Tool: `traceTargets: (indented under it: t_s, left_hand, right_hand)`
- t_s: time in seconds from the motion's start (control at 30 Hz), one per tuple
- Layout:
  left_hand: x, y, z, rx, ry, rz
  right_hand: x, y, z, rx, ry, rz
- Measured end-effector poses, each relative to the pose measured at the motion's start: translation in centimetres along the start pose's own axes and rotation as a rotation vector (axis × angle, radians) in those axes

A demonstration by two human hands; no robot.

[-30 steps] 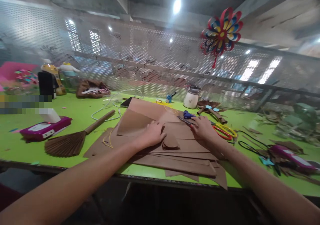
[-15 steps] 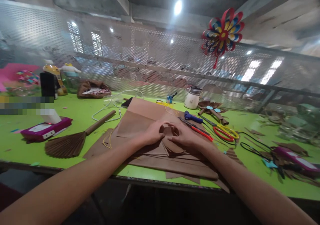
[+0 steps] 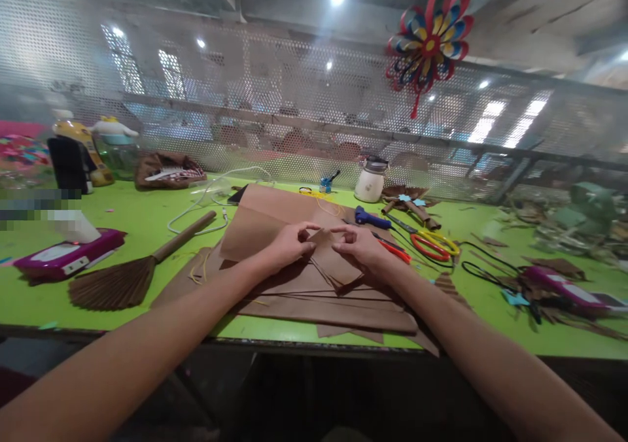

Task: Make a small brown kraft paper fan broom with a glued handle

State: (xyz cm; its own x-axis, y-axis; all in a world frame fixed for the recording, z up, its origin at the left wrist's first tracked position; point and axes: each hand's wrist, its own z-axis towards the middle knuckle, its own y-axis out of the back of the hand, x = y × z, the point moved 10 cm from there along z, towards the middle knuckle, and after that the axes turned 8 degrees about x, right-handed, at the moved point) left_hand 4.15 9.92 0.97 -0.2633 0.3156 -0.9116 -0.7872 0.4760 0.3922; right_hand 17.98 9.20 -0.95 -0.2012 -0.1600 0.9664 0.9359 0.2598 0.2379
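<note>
A small piece of brown paper [image 3: 339, 267] stands tilted between my hands, its top corner at my fingertips. My left hand [image 3: 290, 246] pinches that corner from the left with thumb and index finger. From the other side, my right hand [image 3: 360, 249] closes its thumb and fingers on the same paper's upper right edge. Under both hands lies a stack of larger brown paper sheets [image 3: 265, 223], the top one curling up at the back. Just beyond my right hand are a tool with red handles [image 3: 396, 251] and a blue glue gun [image 3: 371, 218].
On the left lie a pleated brown paper fan with a rolled handle [image 3: 115, 282] and a purple tissue box [image 3: 71, 255]. Yellow-and-orange-handled scissors [image 3: 434, 244], a white jar [image 3: 370, 182] and paper scraps are on the right. The green table's front edge [image 3: 230, 344] runs close to me.
The small paper was bent into a curve between my hands; now it is flatter, with a corner raised between my fingertips. My fingers have come together, and the view has shifted slightly.
</note>
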Motion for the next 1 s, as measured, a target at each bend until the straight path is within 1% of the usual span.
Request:
traceTargets:
  t_s: [0.1,0.27,0.33,0.47,0.53,0.63,0.77,0.9,1.0]
  left_hand:
    - [0.4,-0.1,-0.2,0.003,0.038,-0.081]
    - [1.4,0.6,-0.2,-0.06,0.072,-0.172]
    - [1.5,0.6,-0.1,-0.06,0.072,-0.213]
    - [0.8,-0.2,-0.2,0.018,0.062,-0.342]
    - [0.7,-0.5,-0.3,0.041,0.071,-0.396]
    - [1.5,-0.8,-0.4,0.053,0.115,-0.434]
    - [2.5,-0.4,-0.4,0.005,0.132,-0.483]
    - [2.4,-0.3,-0.5,-0.025,0.127,-0.548]
    - [2.1,-0.3,-0.6,-0.039,0.119,-0.607]
  right_hand:
    - [-0.1,-0.3,0.2,0.014,0.002,0.035]
    - [0.5,-1.6,0.2,0.126,0.025,-0.04]
    - [0.7,-1.4,-0.1,0.106,0.018,-0.057]
    - [0.9,-0.9,-0.5,0.031,0.026,0.005]
    - [0.6,-1.1,-0.5,0.025,0.016,0.095]
    - [0.1,-1.7,-0.6,0.047,0.014,0.173]
    - [-0.1,-2.3,-0.6,0.092,0.027,0.238]
    - [-0.4,-2.7,-0.8,0.135,0.012,0.229]
    - [-0.7,-2.1,-0.8,0.077,0.02,0.189]
